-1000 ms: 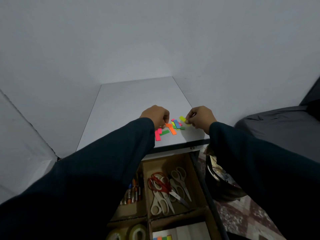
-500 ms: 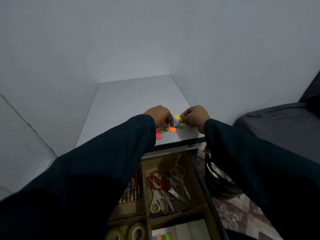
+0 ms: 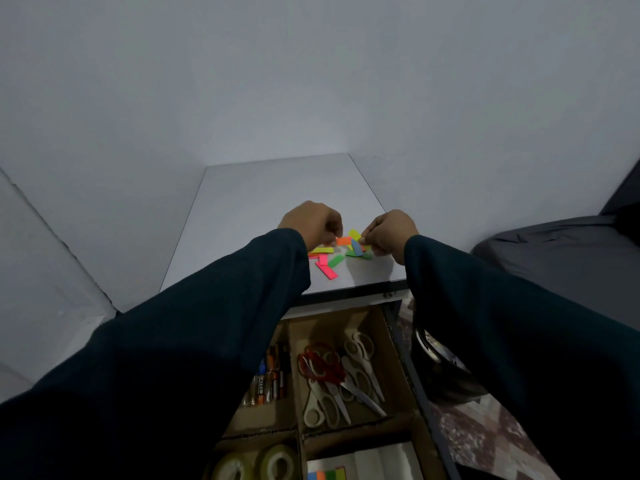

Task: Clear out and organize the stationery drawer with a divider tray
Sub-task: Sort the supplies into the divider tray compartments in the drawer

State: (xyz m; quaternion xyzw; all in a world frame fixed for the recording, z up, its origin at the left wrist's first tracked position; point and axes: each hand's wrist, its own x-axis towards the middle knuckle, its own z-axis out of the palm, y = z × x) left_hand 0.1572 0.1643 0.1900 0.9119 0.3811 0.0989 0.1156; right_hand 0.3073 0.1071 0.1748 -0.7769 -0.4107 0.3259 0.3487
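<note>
Left hand [image 3: 313, 223], dark sleeve: fingers curled, tips pinching the left end of a small orange paper index tab [image 3: 343, 241], held just above the bench. Right hand [image 3: 389, 231], dark sleeve: fingers curled, tips at a cluster of tabs, pinching a blue tab [image 3: 356, 247] with a yellow tab [image 3: 354, 233] beside the thumb; exact grip partly hidden. Orange tab: long axis running left to right between the two hands. Scattered neon paper index tabs [image 3: 329, 261], pink, green, yellow: lying flat near the front right of the pale grey bench [image 3: 263, 202], pointing various ways. Open cardboard divider tray [image 3: 394, 368] in the drawer below the bench edge: one compartment holds several scissors [image 3: 341, 379], red- and white-handled, blades pointing toward the viewer; left compartment holds batteries [image 3: 272, 379]; nearer compartments hold two clear tape rolls [image 3: 256, 464] and a multicoloured sticky-flag pad [image 3: 327, 474].
</note>
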